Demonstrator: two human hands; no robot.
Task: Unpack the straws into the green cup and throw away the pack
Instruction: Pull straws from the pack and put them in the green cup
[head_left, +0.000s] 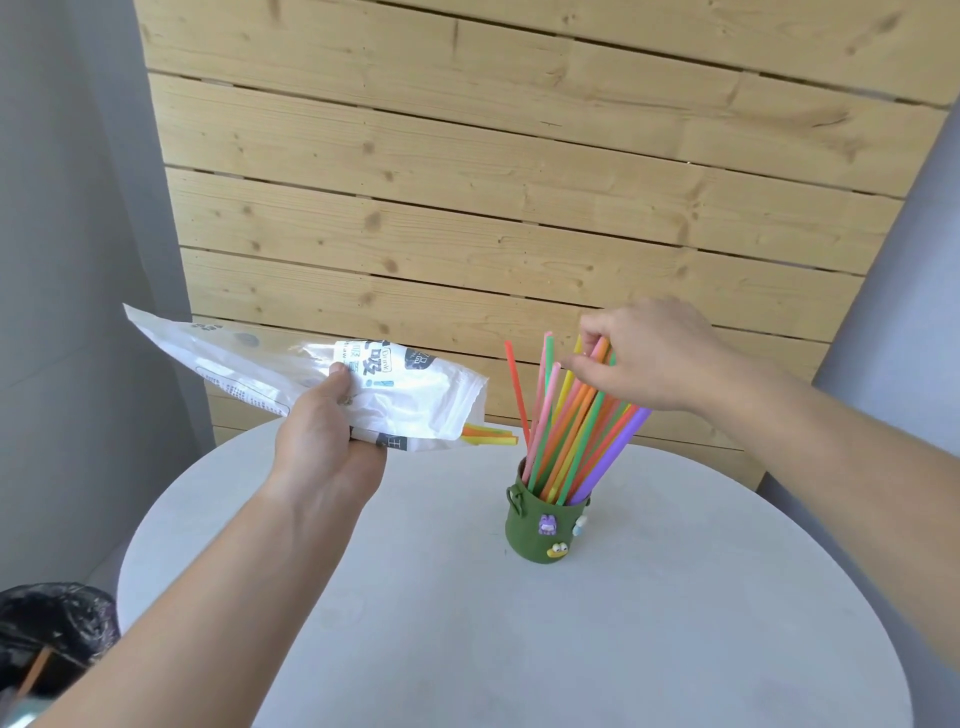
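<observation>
A green cup (540, 530) with small animal figures on its side stands on the round grey table (675, 597). Several coloured straws (571, 431) lean in it, fanned to the right. My right hand (649, 353) pinches the upper ends of some of those straws. My left hand (327, 441) holds the white plastic straw pack (291, 374) above the table's far left edge, its open mouth pointing right toward the cup. A few yellow, orange and green straws (491, 435) stick out of the mouth.
A bin lined with a black bag (52, 639) stands on the floor at the lower left, beside the table. A wooden slat panel (519, 182) rises just behind the table, with grey walls on both sides.
</observation>
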